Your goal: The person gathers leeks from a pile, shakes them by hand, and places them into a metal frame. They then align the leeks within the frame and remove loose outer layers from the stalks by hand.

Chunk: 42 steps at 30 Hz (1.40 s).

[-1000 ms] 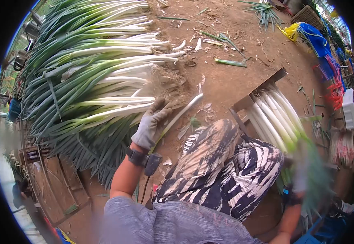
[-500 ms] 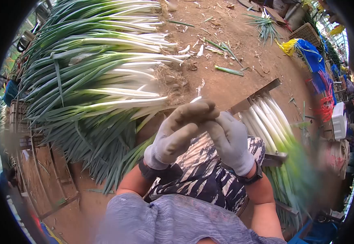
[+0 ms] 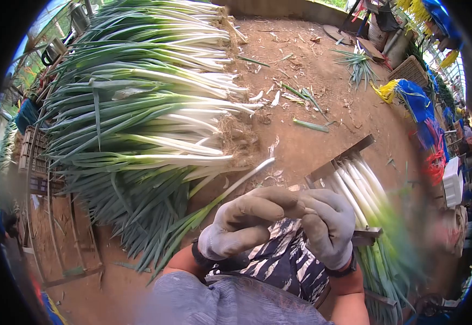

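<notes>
Both gloved hands meet over the lap: left hand (image 3: pixel 247 222) and right hand (image 3: pixel 331 227) pinch together, fingertips touching, likely on something small I cannot tell; 1 loose leek (image 3: pixel 230 189) lies at 11 o'clock beside the leek pile (image 3: pixel 138 119), trimmed leeks (image 3: pixel 363 189) at 2

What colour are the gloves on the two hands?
The gloves are light grey, a little soiled, as the head view shows.
</notes>
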Tool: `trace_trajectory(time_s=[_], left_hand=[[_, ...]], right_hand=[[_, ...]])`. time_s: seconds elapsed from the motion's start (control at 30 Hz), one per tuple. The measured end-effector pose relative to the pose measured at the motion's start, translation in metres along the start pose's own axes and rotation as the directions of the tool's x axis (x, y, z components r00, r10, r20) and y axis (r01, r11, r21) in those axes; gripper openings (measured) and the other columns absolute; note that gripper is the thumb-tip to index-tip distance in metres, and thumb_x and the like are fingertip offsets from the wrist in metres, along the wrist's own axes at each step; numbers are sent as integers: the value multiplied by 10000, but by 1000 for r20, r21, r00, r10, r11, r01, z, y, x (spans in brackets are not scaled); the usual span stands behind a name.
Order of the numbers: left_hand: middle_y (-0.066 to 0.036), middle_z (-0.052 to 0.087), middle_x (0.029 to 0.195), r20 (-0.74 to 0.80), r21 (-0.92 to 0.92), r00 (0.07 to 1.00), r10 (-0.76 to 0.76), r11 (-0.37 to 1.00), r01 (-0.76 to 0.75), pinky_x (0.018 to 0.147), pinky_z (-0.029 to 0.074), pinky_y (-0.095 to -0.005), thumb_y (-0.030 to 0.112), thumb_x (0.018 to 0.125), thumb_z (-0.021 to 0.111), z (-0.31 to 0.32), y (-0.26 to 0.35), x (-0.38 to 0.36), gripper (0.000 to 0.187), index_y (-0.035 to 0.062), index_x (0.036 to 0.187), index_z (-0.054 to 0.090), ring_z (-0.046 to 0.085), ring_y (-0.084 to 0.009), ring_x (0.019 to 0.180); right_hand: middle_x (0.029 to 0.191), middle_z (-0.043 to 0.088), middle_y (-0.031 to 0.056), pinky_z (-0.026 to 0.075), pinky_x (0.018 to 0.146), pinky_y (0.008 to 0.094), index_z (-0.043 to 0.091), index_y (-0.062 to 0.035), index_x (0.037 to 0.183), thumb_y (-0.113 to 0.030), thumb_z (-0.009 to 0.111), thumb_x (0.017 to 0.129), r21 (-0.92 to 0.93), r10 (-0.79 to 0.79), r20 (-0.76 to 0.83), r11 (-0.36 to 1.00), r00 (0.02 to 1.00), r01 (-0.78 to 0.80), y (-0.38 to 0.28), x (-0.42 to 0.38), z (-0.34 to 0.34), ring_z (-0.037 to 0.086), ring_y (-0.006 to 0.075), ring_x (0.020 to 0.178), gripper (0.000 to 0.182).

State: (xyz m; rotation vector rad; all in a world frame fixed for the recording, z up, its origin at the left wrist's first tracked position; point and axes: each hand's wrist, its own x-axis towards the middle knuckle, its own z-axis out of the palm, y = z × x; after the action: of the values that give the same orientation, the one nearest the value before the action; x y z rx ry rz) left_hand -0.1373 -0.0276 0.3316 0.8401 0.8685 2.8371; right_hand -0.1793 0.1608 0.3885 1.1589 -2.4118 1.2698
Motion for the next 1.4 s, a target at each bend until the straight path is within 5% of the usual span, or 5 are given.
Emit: trace_trajectory(time_s=[0.37,0.87,1.0,1.33,1.4], left_hand=[[-219,605,1165,346,406,934,85,884,-231,982,443,-449,-102,813,604,23,19,27,307,27,1091,603,599,-342,1106],[-279,367,1413,455,-134,890,3,989,65,1100,284,-495,-67,826,525,22,-9,11,420,2,1240,556,396,-391,1321],[-263,360,1447,605,185,720,342,818,-544,1093,292,-492,-19,882,547,34,3,34,354,-31,1236,553,377,-425,1330],[-250,320,1491,514,579,848,-132,782,-229,1111,290,-447,-76,860,570,31,40,22,312,-57,1171,589,356,-374,1369],[-279,478,1358,806,136,579,122,914,-382,1047,368,-474,96,914,601,31,41,34,283,-96,1122,606,460,-417,1271]], right_hand=[[830,672,139,504,652,350,682,10,904,-309,594,907,-64,-52,-226,997,973,38,-25,2,-14,652,280,710,331],[692,640,87,432,544,340,646,32,961,-520,594,879,-85,-212,-110,975,971,203,-36,-2,-20,595,237,561,560],[913,665,95,487,660,350,583,-5,1188,-305,656,887,-231,-230,22,946,973,229,-37,-12,-37,628,248,704,431],[604,495,-57,346,463,260,651,-79,1008,-147,719,735,-388,-464,-38,823,885,415,-42,8,-41,471,117,480,289],[591,510,-65,369,474,244,672,-90,943,-151,693,742,-243,-458,29,859,889,451,-67,1,-56,493,108,482,211]])
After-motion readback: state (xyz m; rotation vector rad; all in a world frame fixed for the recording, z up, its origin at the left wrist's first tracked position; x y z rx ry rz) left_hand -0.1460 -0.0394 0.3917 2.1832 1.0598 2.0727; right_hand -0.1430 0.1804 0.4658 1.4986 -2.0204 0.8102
